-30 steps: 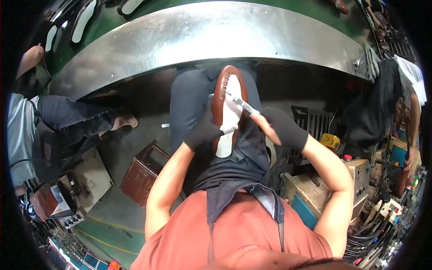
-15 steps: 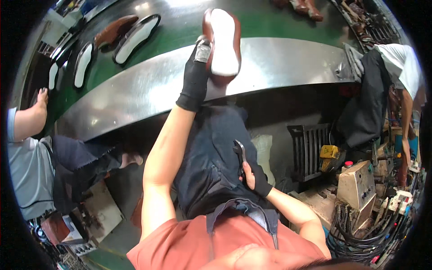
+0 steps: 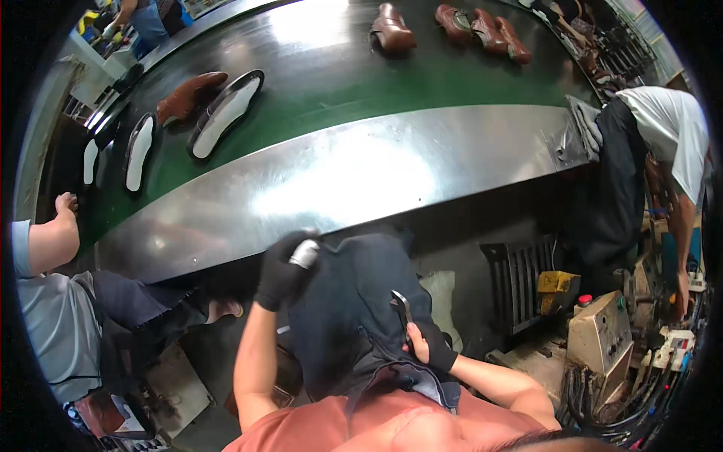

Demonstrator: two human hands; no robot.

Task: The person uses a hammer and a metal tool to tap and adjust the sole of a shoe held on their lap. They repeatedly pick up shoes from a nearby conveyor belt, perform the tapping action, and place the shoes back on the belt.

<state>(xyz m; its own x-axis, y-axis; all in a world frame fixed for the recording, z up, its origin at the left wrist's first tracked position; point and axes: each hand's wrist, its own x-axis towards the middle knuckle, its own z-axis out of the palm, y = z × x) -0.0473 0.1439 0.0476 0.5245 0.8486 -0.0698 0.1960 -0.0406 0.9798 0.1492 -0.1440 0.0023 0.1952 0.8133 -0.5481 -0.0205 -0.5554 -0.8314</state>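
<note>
Black-gloved left hand [image 3: 282,273] closing its grip around a small grey cylinder [image 3: 304,254] just below the steel worktop [image 3: 361,173], right hand [image 3: 429,348] pinching a metal tool [image 3: 401,309] over the lap, brown shoes [image 3: 392,29] lying on the green belt [image 3: 316,75]

A green conveyor belt [image 3: 331,83] with a curved steel rim [image 3: 361,177] carries the goods. On it lie brown shoes [image 3: 392,29], another brown shoe [image 3: 188,96] and white-lined soles [image 3: 226,113].

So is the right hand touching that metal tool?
Touching. The head view shows the gloved right hand wrapped around the lower end of the metal tool, which sticks up from its grip over the dark apron.
</note>
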